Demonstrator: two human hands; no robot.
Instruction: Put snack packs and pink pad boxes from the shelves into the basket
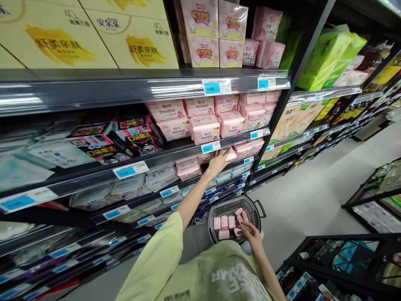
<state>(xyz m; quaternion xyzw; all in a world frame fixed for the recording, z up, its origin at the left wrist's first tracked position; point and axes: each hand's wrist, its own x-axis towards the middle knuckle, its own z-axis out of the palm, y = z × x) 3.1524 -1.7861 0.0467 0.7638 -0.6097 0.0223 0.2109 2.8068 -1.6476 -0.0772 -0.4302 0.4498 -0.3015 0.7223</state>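
Note:
My left hand (218, 162) reaches into a lower shelf, its fingers closed over a pink pack of sanitary pads (231, 154). Similar pink packs (188, 167) lie to its left, and more pink packs (205, 128) are stacked on the shelf just above. Down by my body, a dark grey shopping basket (212, 234) holds several small pink packs (224, 222). Over the basket's right side hovers my right hand (249, 232), fingers apart and slightly bent. A pink pack (237, 232) lies close to its fingertips; whether they touch it I cannot tell.
Shelf edges (131, 165) with blue-and-white price tags jut out above and below my left arm. Large yellow boxes (131, 42) fill the upper left shelf. Grey tiled floor (282, 205) runs along the aisle, with black racks (338, 238) at the right.

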